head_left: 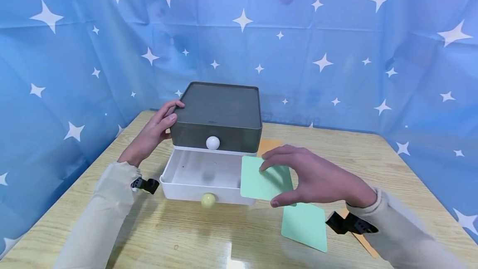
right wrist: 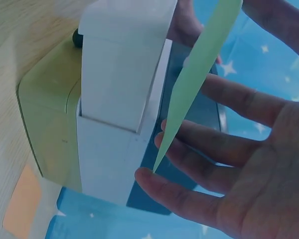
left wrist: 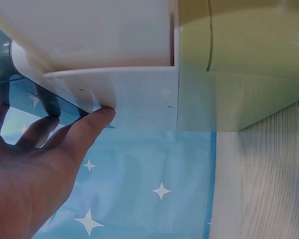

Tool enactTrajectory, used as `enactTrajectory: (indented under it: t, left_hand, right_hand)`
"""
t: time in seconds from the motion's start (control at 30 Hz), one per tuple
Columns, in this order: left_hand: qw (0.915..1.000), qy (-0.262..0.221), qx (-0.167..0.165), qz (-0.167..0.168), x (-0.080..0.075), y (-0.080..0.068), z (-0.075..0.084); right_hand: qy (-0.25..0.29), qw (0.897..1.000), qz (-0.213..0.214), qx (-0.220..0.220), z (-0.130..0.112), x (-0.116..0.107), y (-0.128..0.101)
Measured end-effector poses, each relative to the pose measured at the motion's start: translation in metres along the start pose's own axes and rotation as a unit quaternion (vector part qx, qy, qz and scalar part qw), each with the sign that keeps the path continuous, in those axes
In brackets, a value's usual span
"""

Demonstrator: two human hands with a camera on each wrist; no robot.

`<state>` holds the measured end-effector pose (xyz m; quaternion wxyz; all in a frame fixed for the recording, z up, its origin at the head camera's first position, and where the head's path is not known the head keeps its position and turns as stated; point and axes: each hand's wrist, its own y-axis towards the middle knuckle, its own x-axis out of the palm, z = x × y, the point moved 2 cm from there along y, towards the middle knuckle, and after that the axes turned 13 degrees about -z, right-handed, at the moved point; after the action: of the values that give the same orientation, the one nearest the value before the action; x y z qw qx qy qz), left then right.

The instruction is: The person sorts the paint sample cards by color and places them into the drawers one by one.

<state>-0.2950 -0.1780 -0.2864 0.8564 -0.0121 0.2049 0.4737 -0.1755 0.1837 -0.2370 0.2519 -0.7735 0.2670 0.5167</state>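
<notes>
A small drawer unit (head_left: 220, 107) stands on the wooden table (head_left: 186, 240); its grey upper drawer with a white knob (head_left: 213, 142) is closed. The white lower drawer (head_left: 201, 171) with a yellow-green knob (head_left: 208, 200) is pulled out and looks empty. My left hand (head_left: 174, 111) rests against the unit's top left corner, fingers on the top and the thumb (left wrist: 89, 124) on the side. My right hand (head_left: 276, 184) pinches a pale green card (head_left: 261, 179) over the open drawer's right front corner; the right wrist view shows that card (right wrist: 194, 74) edge-on between thumb and fingers.
A second green card (head_left: 304, 225) lies flat on the table under my right hand. An orange card (head_left: 269, 144) lies right of the unit, another (head_left: 364, 242) under my right wrist. Blue star-printed cloth (head_left: 336, 53) closes off the back and sides.
</notes>
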Motion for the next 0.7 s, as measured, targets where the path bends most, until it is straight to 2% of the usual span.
enactTrajectory:
  t: [0.33,0.7]
  left_hand:
    - [1.0000,0.000,0.001,0.000,-0.001,0.000,0.001]
    - [1.0000,-0.003,0.003,0.000,0.001,0.000,0.000]
  right_hand:
    - [-0.005,1.000,-0.006,-0.026,-0.010,0.004,0.022]
    - [0.007,0.994,-0.016,-0.105,-0.018,0.003,0.047]
